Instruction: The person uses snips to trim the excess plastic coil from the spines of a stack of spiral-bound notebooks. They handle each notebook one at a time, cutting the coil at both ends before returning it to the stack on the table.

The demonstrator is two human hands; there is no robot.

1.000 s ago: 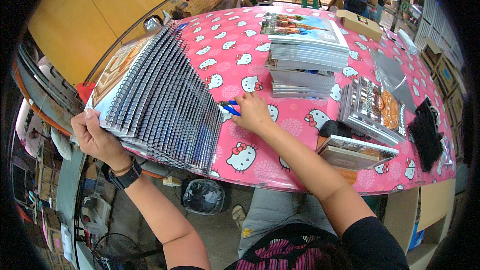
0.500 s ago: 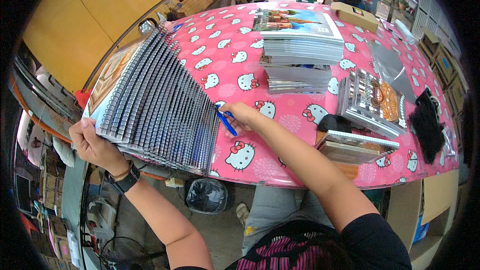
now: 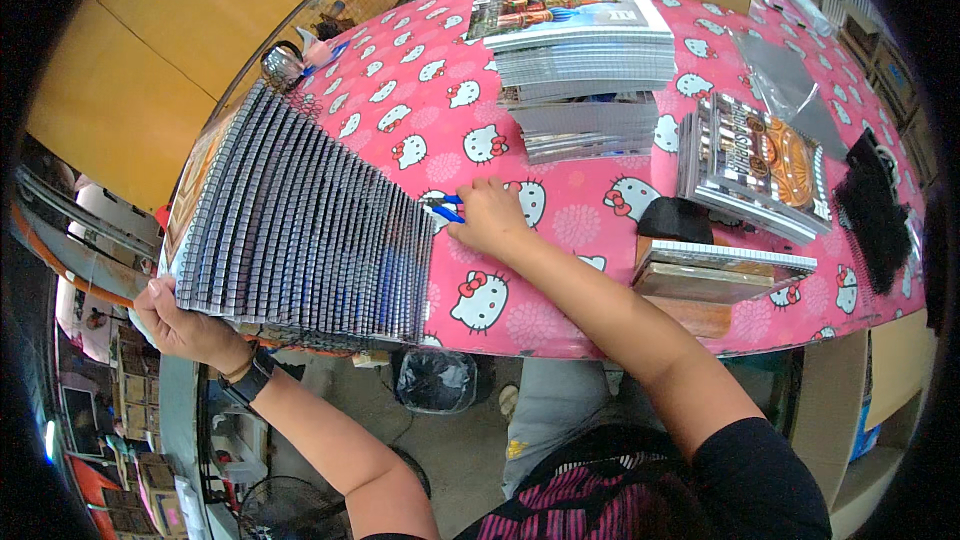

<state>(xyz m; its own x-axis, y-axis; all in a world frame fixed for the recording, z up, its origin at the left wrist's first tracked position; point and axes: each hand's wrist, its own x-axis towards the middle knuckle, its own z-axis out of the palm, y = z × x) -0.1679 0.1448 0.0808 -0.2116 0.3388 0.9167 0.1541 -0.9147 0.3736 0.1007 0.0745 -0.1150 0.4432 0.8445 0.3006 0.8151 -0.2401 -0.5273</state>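
Observation:
A long fanned row of spiral-bound books (image 3: pixel 300 230) leans across the left of the table, their dark wire coils facing up and toward me. My left hand (image 3: pixel 190 325) is closed on the near left corner of this row, with the thumb against the end book. Beside the row's right end, my right hand (image 3: pixel 492 220) grips small blue-handled pliers (image 3: pixel 450 210). The pliers' jaws point left at the coils; whether they touch a wire is too small to tell.
A pink patterned cloth (image 3: pixel 560 310) covers the table. Stacked picture-cover books (image 3: pixel 585 65) stand at the back, and more spiral books (image 3: pixel 755 170) lie to the right by a black mesh bundle (image 3: pixel 875 215). A metal bowl-like object (image 3: pixel 282 65) sits at the far left edge. Below hangs a lined bin (image 3: pixel 437 380).
My right hand has turned, and the pliers' handles now lie nearly level instead of slanting down. My left hand keeps its hold on the corner. The whole view has shifted slightly.

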